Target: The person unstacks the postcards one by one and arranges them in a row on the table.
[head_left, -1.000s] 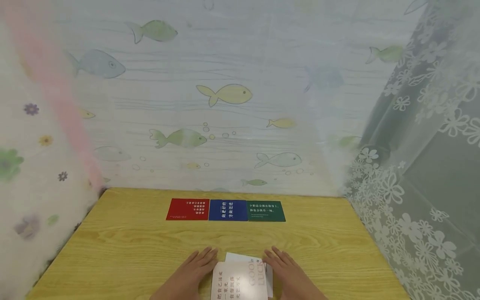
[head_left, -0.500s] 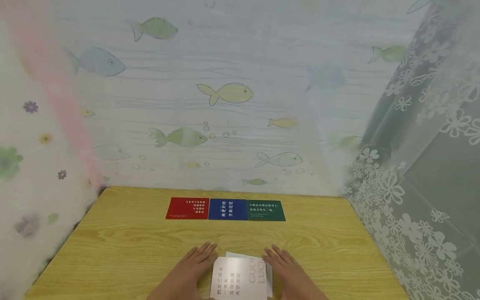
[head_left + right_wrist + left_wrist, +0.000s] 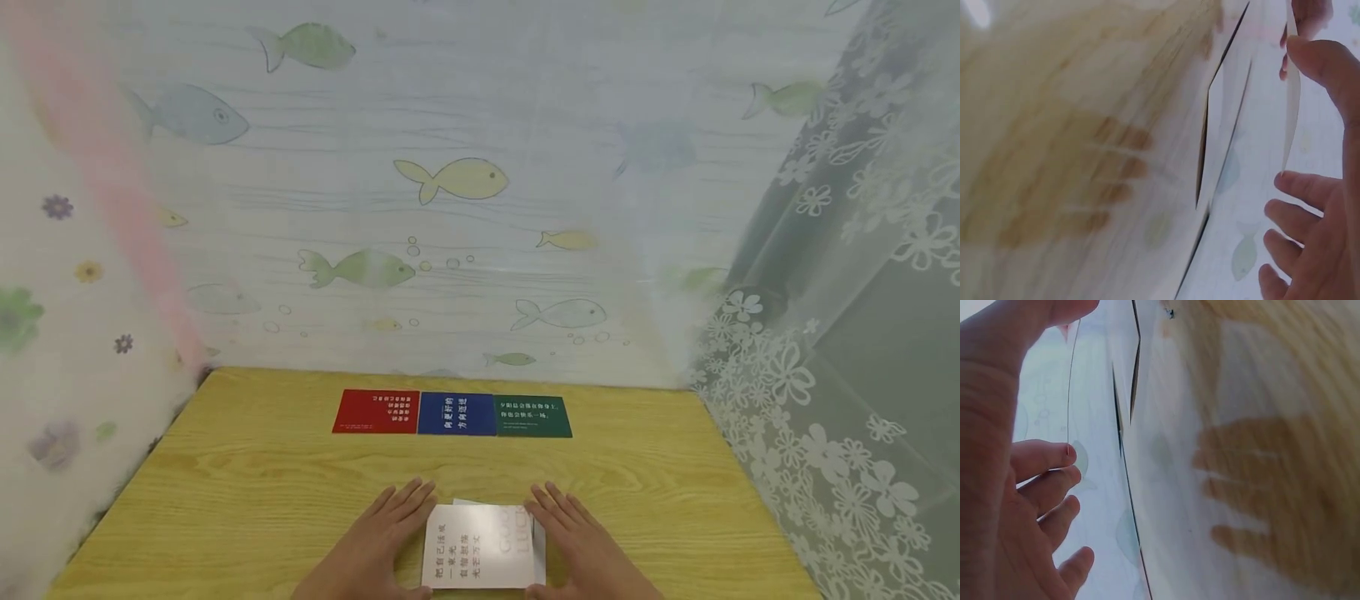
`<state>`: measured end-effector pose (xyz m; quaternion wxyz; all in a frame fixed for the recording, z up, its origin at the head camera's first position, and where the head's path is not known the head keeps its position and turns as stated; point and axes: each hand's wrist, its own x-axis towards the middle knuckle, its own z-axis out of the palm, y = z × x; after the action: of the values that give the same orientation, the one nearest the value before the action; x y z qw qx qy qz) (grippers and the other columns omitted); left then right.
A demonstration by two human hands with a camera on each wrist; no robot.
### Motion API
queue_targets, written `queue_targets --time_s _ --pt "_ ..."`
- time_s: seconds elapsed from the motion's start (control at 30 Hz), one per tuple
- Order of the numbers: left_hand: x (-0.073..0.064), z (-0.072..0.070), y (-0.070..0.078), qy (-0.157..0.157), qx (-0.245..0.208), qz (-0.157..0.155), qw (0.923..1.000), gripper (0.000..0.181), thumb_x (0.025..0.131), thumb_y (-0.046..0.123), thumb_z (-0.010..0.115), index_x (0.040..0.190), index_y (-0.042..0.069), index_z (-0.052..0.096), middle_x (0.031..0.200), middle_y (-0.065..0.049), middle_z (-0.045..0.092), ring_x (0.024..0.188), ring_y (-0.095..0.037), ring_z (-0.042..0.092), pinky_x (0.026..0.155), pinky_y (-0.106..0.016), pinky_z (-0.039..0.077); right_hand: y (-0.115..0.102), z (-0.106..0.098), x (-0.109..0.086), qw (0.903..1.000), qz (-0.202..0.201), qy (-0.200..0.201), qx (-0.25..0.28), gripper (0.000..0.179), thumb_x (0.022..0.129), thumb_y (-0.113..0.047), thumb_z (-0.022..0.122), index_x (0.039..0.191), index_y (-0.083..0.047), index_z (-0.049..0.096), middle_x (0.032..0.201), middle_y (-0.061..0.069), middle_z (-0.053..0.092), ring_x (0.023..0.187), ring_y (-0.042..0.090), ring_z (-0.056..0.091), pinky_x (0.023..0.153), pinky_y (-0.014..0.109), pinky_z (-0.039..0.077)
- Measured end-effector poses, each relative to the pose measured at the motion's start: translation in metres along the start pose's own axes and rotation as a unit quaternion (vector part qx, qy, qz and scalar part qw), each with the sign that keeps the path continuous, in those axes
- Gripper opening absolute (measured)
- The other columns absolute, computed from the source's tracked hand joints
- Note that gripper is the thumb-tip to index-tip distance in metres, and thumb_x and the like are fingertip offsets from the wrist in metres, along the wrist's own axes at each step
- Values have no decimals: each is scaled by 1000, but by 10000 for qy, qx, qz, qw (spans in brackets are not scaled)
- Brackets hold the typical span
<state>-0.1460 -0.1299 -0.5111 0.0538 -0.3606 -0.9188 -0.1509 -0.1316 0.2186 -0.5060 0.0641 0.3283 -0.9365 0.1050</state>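
Observation:
Between my two hands I hold a pale pink card [image 3: 480,546] with Chinese lines and the words GOOD LUCK. My left hand [image 3: 375,533] pinches its left edge, thumb at the near corner and index finger at the far one. On the opposite edge my right hand [image 3: 581,537] does likewise. Edge-on in the right wrist view, the pink card [image 3: 1293,100] spans thumb and index fingertip, raised off the table. Below it a white card [image 3: 540,546] is mostly hidden, showing only along the far and right sides. The other fingers of both hands are spread and touch nothing.
Red [image 3: 377,412], blue [image 3: 435,413] and green cards [image 3: 536,416] lie side by side in a row near the back of the wood-grain table [image 3: 247,492]. A fish-patterned curtain [image 3: 465,317] hangs behind, and a lace-patterned one [image 3: 772,375] on the right.
The pink card has come slightly farther from me and covers more of the white card. Both thumbs now show at its near corners. The head view has tilted down a little.

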Motion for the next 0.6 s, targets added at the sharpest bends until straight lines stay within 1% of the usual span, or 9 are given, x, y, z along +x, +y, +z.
queue_targets --time_s 0.1,0.2,0.27,0.37,0.5,0.6 --pt "2 -2 3 -165 -27 -131 9998 101 82 81 59 153 10 46 162 -4 40 150 -30 37 119 -52 34 1 1 -1 9998 100 -141 105 99 87 -76 57 152 -2 44 159 17 41 144 40 41 116 6 -14" --pt "6 -2 5 -365 -57 -270 9990 100 82 79 61 155 12 45 164 -4 36 152 -30 33 122 -53 31 3 2 -4 9998 136 -161 58 100 87 -75 59 152 -1 43 160 18 40 145 39 40 116 7 -14" --pt "8 -2 7 -471 -72 -355 9982 100 81 77 64 155 13 43 166 -5 34 153 -29 31 123 -54 29 4 2 -5 9997 159 -158 54 101 86 -74 61 153 -1 42 160 18 40 145 40 39 116 7 -14" --pt "12 0 8 -565 -38 -416 9975 101 80 72 70 157 13 41 167 -6 31 154 -28 28 124 -54 27 6 1 -7 9993 251 -223 192 102 86 -74 61 154 -1 40 161 18 38 145 42 38 115 7 -16" --pt "16 3 10 -455 86 -296 9985 104 77 66 77 156 9 41 166 -10 32 153 -30 29 123 -55 28 7 -2 -8 9978 347 -310 472 102 86 -74 61 154 -1 39 161 19 37 146 44 35 114 6 -17" --pt "19 6 11 -374 184 -228 9989 104 77 64 78 155 6 41 165 -11 33 153 -31 30 122 -54 29 8 -3 -10 9967 422 -378 587 101 87 -72 63 155 -1 38 162 19 36 147 44 33 113 6 -18"
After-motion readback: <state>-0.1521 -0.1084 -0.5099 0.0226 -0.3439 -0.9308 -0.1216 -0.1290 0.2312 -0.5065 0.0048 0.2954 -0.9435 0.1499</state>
